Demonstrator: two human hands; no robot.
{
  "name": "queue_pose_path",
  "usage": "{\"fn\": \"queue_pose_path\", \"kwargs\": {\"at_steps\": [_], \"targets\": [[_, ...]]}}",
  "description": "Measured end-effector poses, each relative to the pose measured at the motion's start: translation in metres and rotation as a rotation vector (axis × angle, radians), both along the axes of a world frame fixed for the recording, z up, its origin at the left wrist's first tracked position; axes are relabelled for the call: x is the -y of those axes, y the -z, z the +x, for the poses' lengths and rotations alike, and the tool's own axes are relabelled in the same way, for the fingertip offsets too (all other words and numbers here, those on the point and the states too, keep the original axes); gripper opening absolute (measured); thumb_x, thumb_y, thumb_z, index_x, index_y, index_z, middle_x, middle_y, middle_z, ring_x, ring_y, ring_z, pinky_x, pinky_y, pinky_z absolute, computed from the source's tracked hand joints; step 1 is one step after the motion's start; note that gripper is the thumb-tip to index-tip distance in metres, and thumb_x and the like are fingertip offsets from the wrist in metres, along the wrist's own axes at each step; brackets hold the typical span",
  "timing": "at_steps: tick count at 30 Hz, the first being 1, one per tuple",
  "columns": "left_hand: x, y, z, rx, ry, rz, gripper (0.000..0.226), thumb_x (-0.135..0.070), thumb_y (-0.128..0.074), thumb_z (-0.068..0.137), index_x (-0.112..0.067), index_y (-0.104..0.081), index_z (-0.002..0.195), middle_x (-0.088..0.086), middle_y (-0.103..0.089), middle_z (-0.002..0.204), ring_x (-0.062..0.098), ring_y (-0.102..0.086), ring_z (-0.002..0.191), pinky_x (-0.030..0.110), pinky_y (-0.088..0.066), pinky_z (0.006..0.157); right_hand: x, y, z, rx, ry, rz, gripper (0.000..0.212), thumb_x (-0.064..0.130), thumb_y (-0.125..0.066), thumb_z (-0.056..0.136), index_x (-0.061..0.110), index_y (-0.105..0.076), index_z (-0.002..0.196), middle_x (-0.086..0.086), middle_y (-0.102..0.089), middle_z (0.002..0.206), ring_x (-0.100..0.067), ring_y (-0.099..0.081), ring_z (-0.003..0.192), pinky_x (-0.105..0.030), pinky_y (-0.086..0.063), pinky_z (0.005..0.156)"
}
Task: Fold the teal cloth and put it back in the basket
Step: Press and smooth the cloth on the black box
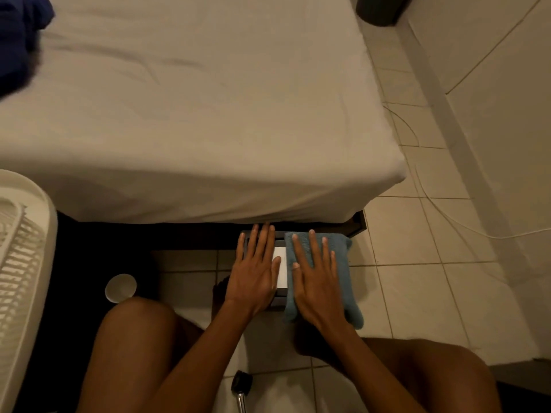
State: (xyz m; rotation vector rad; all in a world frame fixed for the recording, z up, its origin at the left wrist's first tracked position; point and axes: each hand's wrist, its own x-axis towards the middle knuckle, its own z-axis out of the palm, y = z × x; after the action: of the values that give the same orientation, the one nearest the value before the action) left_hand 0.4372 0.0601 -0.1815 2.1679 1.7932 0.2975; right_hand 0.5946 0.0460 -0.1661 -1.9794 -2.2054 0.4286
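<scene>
**Teal cloth pressed flat, basket waiting off to the left**

A bed [193, 114] in a pale fitted sheet fills the space beyond both hands, its near edge just past the fingertips. A navy garment [18, 40] lies on it, far off to the upper left. Well to the left of the left hand stands a white slatted laundry basket [26, 234], where the cloth is to end up.

The teal cloth [344, 263] lies under the seated person's right hand [316, 281]. It looks already folded into a narrow strip and is draped over the right half of a low dark stand [277, 296], with its near end hanging off the edge. The right hand lies open, palm down and fingers spread, apparently to smooth the fold and stop it springing apart. The left hand [256, 272], just beside it, is also open and flat on the stand's bare white top, probably to steady it. It does not touch the cloth.

A small round disc [120, 287] sits on the floor left of the left wrist. A thin white cable [447, 216] runs along the tiles to the right of the right hand.

By this view folding is nearly done, and the carry to the basket is yet to come.
</scene>
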Motion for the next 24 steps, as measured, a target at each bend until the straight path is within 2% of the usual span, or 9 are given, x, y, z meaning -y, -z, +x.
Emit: {"fn": "queue_pose_path", "kwargs": {"at_steps": [3,5,9,12,15,18,24], "targets": [[-0.001,0.000,-0.002,0.010,0.001,-0.002,0.062,-0.040,-0.014,0.104,-0.012,0.000,0.157,0.007,0.000,0.166,0.022,0.004,0.153,0.046,-0.002,0.122,-0.001,0.007,0.010,-0.026,0.171,0.033,0.062,0.054,-0.006,0.101,0.030,-0.004,0.159,-0.006,-0.003,0.167,-0.025,-0.001,0.154,-0.052,-0.009,0.124],[0.000,0.002,-0.004,0.008,0.002,-0.002,0.061,-0.040,-0.015,0.104,-0.013,0.001,0.157,0.006,0.002,0.166,0.021,0.006,0.153,0.045,0.001,0.123,0.002,0.009,0.006,-0.018,0.215,0.017,0.064,0.054,-0.006,0.101,0.027,-0.003,0.159,-0.007,-0.002,0.167,-0.026,0.002,0.155,-0.054,-0.009,0.123],[-0.001,0.005,-0.003,0.013,0.000,0.031,0.061,-0.038,-0.018,0.105,-0.012,-0.002,0.157,0.006,-0.002,0.166,0.021,0.003,0.154,0.043,0.000,0.123,0.001,0.002,0.001,0.029,0.051,-0.044,0.064,0.052,-0.008,0.098,0.034,0.005,0.158,-0.005,0.008,0.167,-0.026,0.008,0.154,-0.053,-0.001,0.123],[-0.003,0.005,-0.004,0.022,-0.010,0.039,0.061,-0.038,-0.019,0.104,-0.012,-0.004,0.157,0.006,-0.005,0.165,0.020,0.001,0.154,0.040,0.001,0.124,-0.014,-0.001,0.002,0.000,-0.030,-0.029,0.059,0.046,-0.014,0.101,0.038,0.002,0.157,0.000,0.011,0.167,-0.022,0.013,0.153,-0.049,0.001,0.124],[-0.001,0.005,-0.003,0.034,-0.031,0.050,0.060,-0.036,-0.021,0.105,-0.012,-0.006,0.157,0.005,-0.005,0.165,0.019,0.000,0.153,0.038,0.002,0.124,-0.013,0.001,0.006,-0.070,-0.058,-0.043,0.057,0.044,-0.019,0.101,0.042,-0.004,0.157,0.004,0.011,0.167,-0.019,0.016,0.153,-0.046,0.004,0.125],[-0.001,0.003,-0.003,0.047,-0.058,0.050,0.058,-0.033,-0.020,0.104,-0.010,-0.013,0.156,0.008,-0.015,0.164,0.019,-0.005,0.153,0.037,-0.002,0.124,0.002,0.004,0.009,-0.068,-0.066,-0.041,0.059,0.045,-0.020,0.100,0.040,-0.007,0.157,0.001,0.009,0.168,-0.019,0.013,0.154,-0.050,0.000,0.125],[-0.001,0.003,-0.004,0.120,-0.102,0.080,0.056,-0.030,-0.021,0.104,-0.008,-0.017,0.155,0.007,-0.015,0.163,0.015,-0.004,0.152,0.029,0.005,0.124,-0.004,-0.002,-0.001,-0.127,-0.093,-0.027,0.059,0.038,-0.030,0.102,0.040,-0.009,0.157,0.003,0.011,0.167,-0.018,0.017,0.153,-0.045,0.006,0.124]]}}
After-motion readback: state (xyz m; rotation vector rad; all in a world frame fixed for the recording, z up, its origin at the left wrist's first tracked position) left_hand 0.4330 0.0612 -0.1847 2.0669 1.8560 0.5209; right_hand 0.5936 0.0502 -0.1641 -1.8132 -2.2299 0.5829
